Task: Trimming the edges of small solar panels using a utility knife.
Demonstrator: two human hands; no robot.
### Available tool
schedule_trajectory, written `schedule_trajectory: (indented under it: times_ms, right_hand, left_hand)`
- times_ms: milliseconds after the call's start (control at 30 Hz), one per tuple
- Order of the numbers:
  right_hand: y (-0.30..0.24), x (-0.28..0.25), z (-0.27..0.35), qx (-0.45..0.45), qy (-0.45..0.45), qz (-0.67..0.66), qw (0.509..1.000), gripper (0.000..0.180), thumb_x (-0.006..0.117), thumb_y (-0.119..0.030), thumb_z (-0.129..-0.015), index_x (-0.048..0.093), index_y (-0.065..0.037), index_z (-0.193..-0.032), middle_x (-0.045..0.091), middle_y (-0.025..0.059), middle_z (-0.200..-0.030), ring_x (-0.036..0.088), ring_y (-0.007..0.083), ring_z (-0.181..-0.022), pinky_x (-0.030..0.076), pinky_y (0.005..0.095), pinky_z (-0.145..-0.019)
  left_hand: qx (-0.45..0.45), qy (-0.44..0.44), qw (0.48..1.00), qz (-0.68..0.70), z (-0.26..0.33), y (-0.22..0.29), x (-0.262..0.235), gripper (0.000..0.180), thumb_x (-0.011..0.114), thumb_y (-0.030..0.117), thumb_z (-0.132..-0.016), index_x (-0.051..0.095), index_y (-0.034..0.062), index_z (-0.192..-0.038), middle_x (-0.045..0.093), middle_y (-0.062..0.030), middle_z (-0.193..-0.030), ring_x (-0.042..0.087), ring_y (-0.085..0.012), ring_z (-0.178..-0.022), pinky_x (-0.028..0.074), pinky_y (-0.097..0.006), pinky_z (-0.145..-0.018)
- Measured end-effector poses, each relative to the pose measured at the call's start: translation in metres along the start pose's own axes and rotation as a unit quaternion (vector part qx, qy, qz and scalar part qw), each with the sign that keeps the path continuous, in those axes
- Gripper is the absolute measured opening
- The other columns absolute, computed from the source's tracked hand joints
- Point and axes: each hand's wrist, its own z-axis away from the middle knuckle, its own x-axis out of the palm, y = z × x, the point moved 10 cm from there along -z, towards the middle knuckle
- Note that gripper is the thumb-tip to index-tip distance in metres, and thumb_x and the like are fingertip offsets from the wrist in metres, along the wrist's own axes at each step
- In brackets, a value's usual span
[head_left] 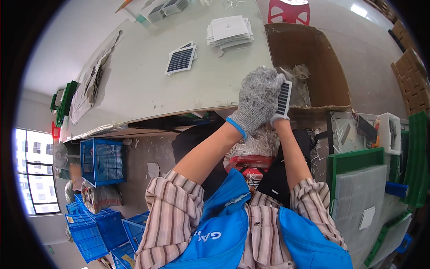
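My left hand point(259, 96), in a grey knit glove with a blue cuff, is closed over the upper left edge of a small solar panel point(284, 99). The panel has dark striped cells and a white border, and is held tilted at the table's front edge, beside an open cardboard box point(333, 80). My right hand point(279, 119) grips it from below; most of that hand is hidden behind the panel and the left glove. On the table to the left lie a few similar panels point(181, 59). Farther back sits a stack of white sheets or panels point(230, 30).
Clear plastic scraps point(301, 71) lie inside the box. Thin white strips point(255, 145) pile up between my knees. A red stool point(289, 12) stands beyond the box. Green trays point(358, 158) are at the right, blue plastic crates point(103, 161) at the left.
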Motion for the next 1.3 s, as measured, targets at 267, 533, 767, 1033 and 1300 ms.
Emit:
schedule_trajectory:
  times_ms: [267, 533, 767, 1033, 1300]
  right_hand:
    - [-0.006, -0.055, 0.012, -0.021, 0.069, 0.278, 0.958, 0.035, 0.066, -0.005, -0.078, 0.053, -0.005, -0.110, 0.062, 0.0162, -0.097, 0.063, 0.0344, -0.090, 0.049, 0.0406, -0.080]
    - [-0.060, -0.078, 0.021, -0.239, 0.041, 0.456, 0.856, 0.030, 0.062, -0.003, -0.079, 0.053, -0.006, -0.107, 0.058, 0.0139, -0.094, 0.058, 0.0376, -0.083, 0.047, 0.0455, -0.074]
    - [-0.037, -0.069, 0.019, -0.167, 0.045, 0.349, 0.921, 0.030, 0.064, -0.005, -0.081, 0.052, -0.005, -0.108, 0.060, 0.0162, -0.098, 0.059, 0.0383, -0.089, 0.047, 0.0445, -0.076]
    - [-0.033, -0.083, 0.071, -0.044, 0.111, 0.136, 0.984, 0.028, 0.057, 0.006, -0.084, 0.050, -0.001, -0.110, 0.062, 0.0100, -0.099, 0.063, 0.0164, -0.088, 0.049, 0.0284, -0.081]
    - [-0.061, -0.052, 0.109, -0.116, 0.100, 0.252, 0.955, 0.033, 0.062, 0.001, -0.080, 0.050, -0.002, -0.110, 0.062, 0.0140, -0.096, 0.062, 0.0296, -0.085, 0.049, 0.0358, -0.077]
  left_hand:
    - [-0.018, 0.022, 0.999, 0.032, 0.008, -0.003, -0.013, 0.028, 0.060, 0.013, -0.078, 0.065, 0.0094, -0.106, 0.061, -0.0115, -0.095, 0.057, -0.0298, -0.093, 0.047, -0.043, -0.079]
    - [-0.016, 0.011, 0.999, 0.031, 0.006, -0.002, -0.012, 0.027, 0.060, 0.012, -0.079, 0.065, 0.0094, -0.105, 0.060, -0.0111, -0.095, 0.057, -0.0299, -0.092, 0.047, -0.044, -0.080]
    - [-0.012, 0.018, 0.999, 0.031, 0.008, -0.003, -0.011, 0.026, 0.061, 0.013, -0.079, 0.065, 0.0096, -0.104, 0.061, -0.0106, -0.095, 0.057, -0.0296, -0.092, 0.047, -0.044, -0.080]
    - [-0.003, -0.004, 1.000, 0.010, 0.008, 0.008, -0.017, 0.023, 0.061, 0.021, -0.082, 0.065, 0.0106, -0.103, 0.061, -0.0099, -0.093, 0.057, -0.0286, -0.091, 0.047, -0.044, -0.077]
    - [0.005, 0.073, 0.995, -0.071, 0.016, 0.019, -0.015, 0.023, 0.058, 0.019, -0.083, 0.064, 0.0080, -0.102, 0.059, -0.0120, -0.090, 0.056, -0.0307, -0.089, 0.045, -0.046, -0.075]
